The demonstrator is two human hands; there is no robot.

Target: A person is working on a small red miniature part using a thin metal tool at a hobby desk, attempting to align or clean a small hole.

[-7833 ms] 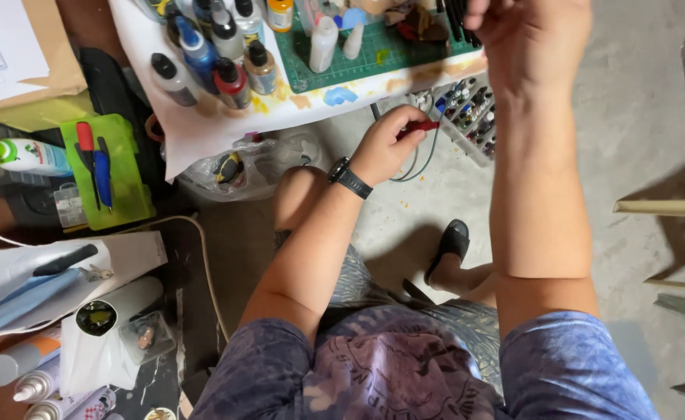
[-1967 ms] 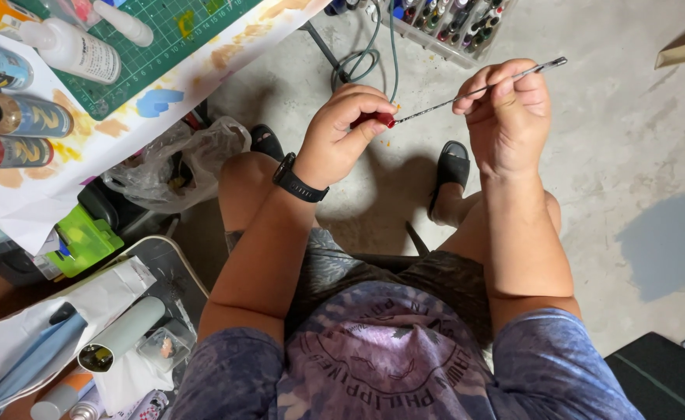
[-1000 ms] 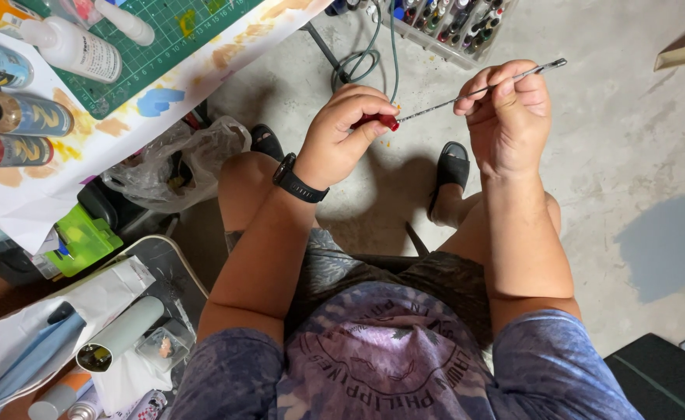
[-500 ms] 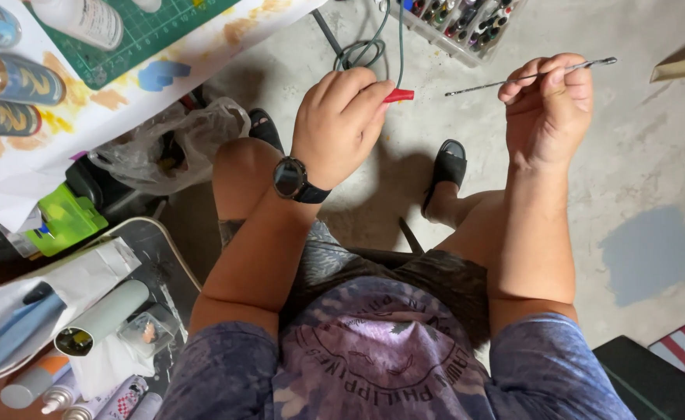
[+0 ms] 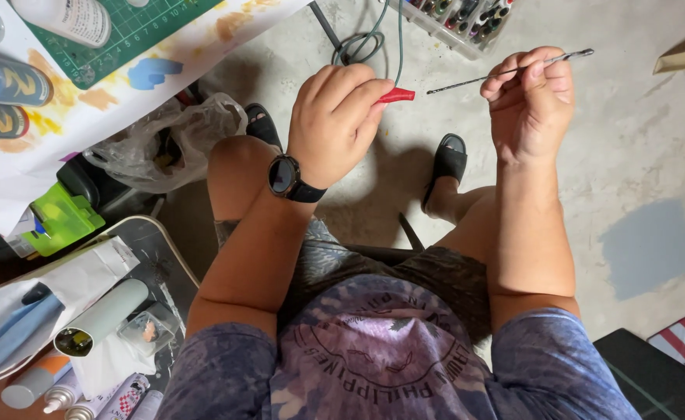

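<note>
Metal rod (image 5: pixel 506 74) between right fingers (image 5: pixel 525 74) (pinched, seemingly)

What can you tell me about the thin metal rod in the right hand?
The thin grey metal rod is long, straight and slender, with a slightly thicker, ridged far tip. It lies nearly level, tilted up to the right, above the concrete floor. The right hand pinches it near that tip; its near end points at the red piece without touching.

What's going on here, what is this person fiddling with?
A seated person holds two small parts apart over a concrete floor. The left hand pinches a small red piece. The right hand holds a thin metal rod between its fingers, tip pointing at the red piece without touching it. A paint-stained table stands to the left.
</note>
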